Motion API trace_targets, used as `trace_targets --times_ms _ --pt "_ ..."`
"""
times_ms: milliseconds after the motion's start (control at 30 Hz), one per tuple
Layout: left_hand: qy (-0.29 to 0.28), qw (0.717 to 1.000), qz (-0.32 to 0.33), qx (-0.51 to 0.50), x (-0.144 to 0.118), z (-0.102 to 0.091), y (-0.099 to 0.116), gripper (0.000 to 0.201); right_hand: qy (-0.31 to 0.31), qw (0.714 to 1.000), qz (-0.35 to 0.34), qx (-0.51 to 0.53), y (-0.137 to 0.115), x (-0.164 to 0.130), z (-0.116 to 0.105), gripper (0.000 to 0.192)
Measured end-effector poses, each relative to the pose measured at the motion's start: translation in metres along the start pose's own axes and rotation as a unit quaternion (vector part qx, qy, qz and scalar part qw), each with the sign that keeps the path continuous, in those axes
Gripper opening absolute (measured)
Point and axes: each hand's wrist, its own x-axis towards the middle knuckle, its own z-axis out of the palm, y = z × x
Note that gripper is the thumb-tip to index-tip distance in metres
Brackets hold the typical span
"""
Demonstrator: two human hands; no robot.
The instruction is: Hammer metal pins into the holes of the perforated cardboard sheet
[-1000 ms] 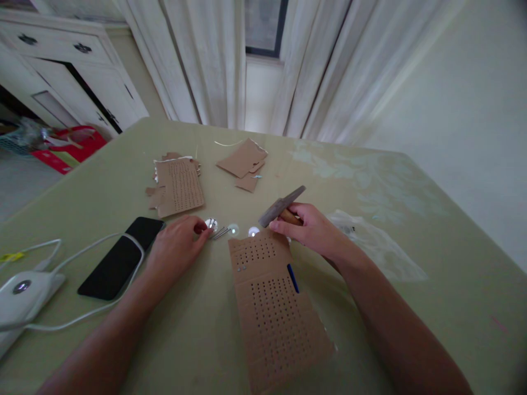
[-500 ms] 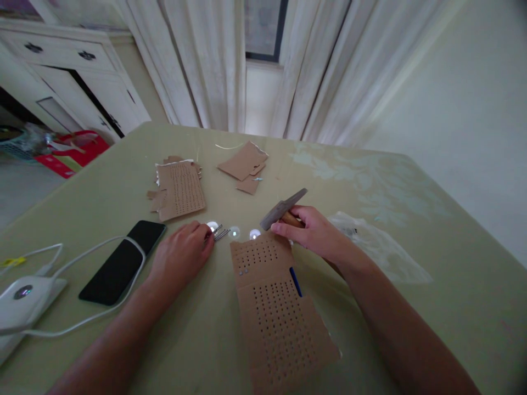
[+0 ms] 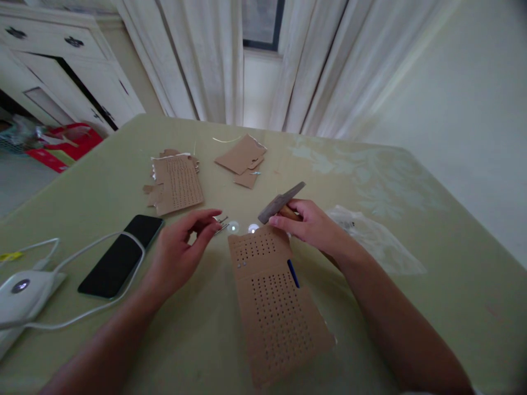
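My right hand (image 3: 307,222) is wrapped round the wooden handle of a hammer (image 3: 282,203), its grey metal head raised over the far end of a cardboard strip (image 3: 278,307). Rows of small holes cover the strip, and a few grey nail heads show near its upper left. A blue mark lies at its right edge. My left hand (image 3: 185,241) is left of the strip, thumb and fingers pinched at a thin metal nail (image 3: 223,219). Another nail (image 3: 221,229) lies by the fingertips. How firmly the fingers grip is partly hidden.
A black phone (image 3: 121,258) with a white cable over it and a white device (image 3: 24,296) lie at left. Behind are punched cardboard (image 3: 179,184) and cardboard scraps (image 3: 242,153). A clear plastic bag (image 3: 379,247) lies at right. Round bright spots (image 3: 233,227) show beyond the strip.
My left hand has lifted and turned, its index finger now stretched above the thumb beside the nails. The right hand keeps the hammer in nearly the same place. The view has shifted slightly.
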Motion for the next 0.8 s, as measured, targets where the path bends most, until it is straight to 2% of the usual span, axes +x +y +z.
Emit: trace_targets --times_ms 67,167,300,467,800 --pt "0.004 0.994 0.034 -0.103 -0.006 0.003 0.011 0.022 0.002 1.000 0.002 -0.004 -0.001 0.000 0.000 0.030" --pt "-0.009 0.977 0.087 -0.196 -0.013 0.009 0.023 0.008 0.008 1.000 -0.001 -0.006 -0.003 -0.001 0.001 0.029" --pt "-0.026 0.960 0.080 -0.268 -0.018 0.015 0.028 0.006 0.011 1.000 -0.010 -0.013 -0.006 -0.002 0.001 0.028" --pt "-0.071 0.971 0.093 -0.208 -0.019 0.015 0.025 0.005 0.004 1.000 -0.019 -0.013 -0.007 -0.001 0.002 0.027" --pt "-0.086 0.976 0.136 -0.147 -0.019 0.019 0.021 0.008 0.000 0.999 -0.033 -0.016 -0.007 0.000 0.003 0.024"
